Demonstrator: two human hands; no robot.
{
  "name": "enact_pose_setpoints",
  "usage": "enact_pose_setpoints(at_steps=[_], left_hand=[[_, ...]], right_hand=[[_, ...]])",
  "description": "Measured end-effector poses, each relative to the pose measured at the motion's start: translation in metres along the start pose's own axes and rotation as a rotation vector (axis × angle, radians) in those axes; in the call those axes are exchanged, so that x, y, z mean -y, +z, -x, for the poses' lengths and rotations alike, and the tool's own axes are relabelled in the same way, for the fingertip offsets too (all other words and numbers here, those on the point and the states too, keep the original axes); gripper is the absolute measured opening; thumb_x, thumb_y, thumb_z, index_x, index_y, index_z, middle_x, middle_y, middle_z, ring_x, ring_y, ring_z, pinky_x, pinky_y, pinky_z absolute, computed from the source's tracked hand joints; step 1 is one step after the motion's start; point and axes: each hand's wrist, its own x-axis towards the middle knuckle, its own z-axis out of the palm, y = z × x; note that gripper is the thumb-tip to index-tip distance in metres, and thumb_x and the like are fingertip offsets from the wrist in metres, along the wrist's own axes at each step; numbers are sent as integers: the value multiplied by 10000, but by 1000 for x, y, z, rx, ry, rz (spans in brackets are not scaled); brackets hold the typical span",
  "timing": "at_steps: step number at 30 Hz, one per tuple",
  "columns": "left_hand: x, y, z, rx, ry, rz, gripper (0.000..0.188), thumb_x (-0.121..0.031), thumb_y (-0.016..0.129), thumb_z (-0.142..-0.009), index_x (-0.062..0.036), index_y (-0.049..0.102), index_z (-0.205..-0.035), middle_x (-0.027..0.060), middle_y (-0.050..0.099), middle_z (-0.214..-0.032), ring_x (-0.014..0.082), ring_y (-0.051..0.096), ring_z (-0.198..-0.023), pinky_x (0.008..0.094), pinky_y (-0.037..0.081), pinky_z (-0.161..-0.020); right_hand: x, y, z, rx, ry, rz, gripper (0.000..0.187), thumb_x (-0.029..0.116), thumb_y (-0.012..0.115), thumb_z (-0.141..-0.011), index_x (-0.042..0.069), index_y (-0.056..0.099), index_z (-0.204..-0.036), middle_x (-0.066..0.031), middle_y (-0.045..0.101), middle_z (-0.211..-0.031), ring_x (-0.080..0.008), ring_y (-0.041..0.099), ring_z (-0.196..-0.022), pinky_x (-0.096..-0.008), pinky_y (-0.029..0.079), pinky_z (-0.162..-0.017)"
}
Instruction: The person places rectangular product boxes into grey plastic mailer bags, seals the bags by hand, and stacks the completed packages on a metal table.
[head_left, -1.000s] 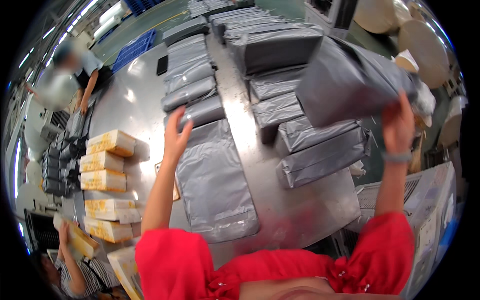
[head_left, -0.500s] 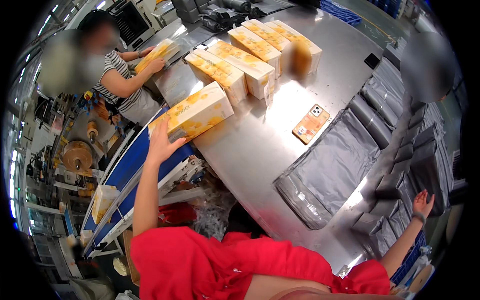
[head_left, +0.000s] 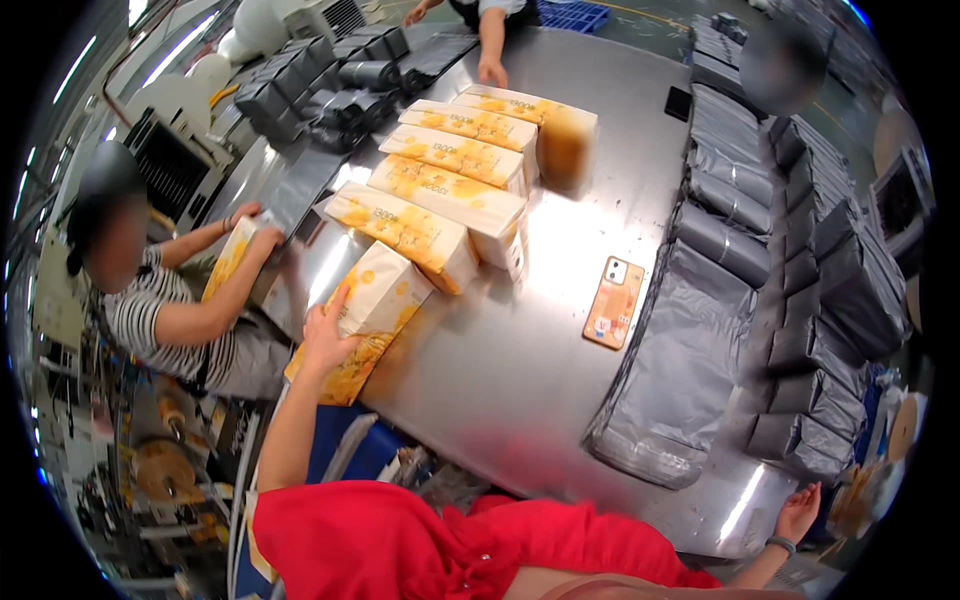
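My left hand grips the near end of a yellow-and-white tissue pack, with thumb and fingers spread across its edge. This pack lies at the table's left edge, close to a row of several similar tissue packs standing side by side. Away at the lower right, my right hand hangs near the table's corner, empty, its fingers loosely apart. It is nearest to the folded grey plastic bags.
A flat stack of grey bags lies on the metal table, beside a phone in an orange case and a black phone. A co-worker at left handles another pack. Another person's hand reaches the farthest pack. A blue conveyor runs below left.
The view has turned left. My left hand and its pack have moved farther onto the table's edge near the row. My right hand has dropped lower. A person's hands have appeared at the far edge.
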Motion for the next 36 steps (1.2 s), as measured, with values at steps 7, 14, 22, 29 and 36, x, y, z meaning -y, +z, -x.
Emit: enact_pose_setpoints(at_steps=[7,14,22,29,36], left_hand=[[-26,1,-104,29,30,6,867,-262,724,-599,-293,366,-1387,189,473,-977,368,482,-963,439,406,-853],[-87,32,-195,60,-65,12,809,-303,690,-632,-314,372,-1377,187,483,-1017,364,479,-1009,454,406,-862],[-188,53,-309,111,-213,77,726,-293,626,-691,-333,370,-1370,193,463,-1220,329,431,-1156,471,373,-916],[-272,70,-368,26,-254,141,665,-325,625,-725,-314,396,-1348,188,455,-1246,327,408,-1182,477,315,-960],[-314,57,-252,815,-33,1386,516,-344,574,-834,-126,465,-1288,143,579,-1185,267,571,-1053,377,449,-899]], right_hand=[[-58,91,44,-11,27,145,202,189,519,-938,101,574,-1112,26,608,-898,-34,561,-687,-182,475,-576],[-63,141,68,-84,-40,364,210,203,545,-920,119,556,-1112,58,583,-885,-17,525,-694,-160,436,-597],[-68,162,104,-147,-67,434,160,188,549,-916,125,558,-1063,56,553,-825,-28,508,-664,-172,428,-564],[-62,176,121,-110,-150,542,120,159,544,-916,103,567,-1019,48,533,-799,-27,483,-653,-177,394,-545],[-100,225,87,132,-164,613,178,131,554,-915,49,575,-1071,-10,574,-824,-59,479,-654,-190,390,-568]])
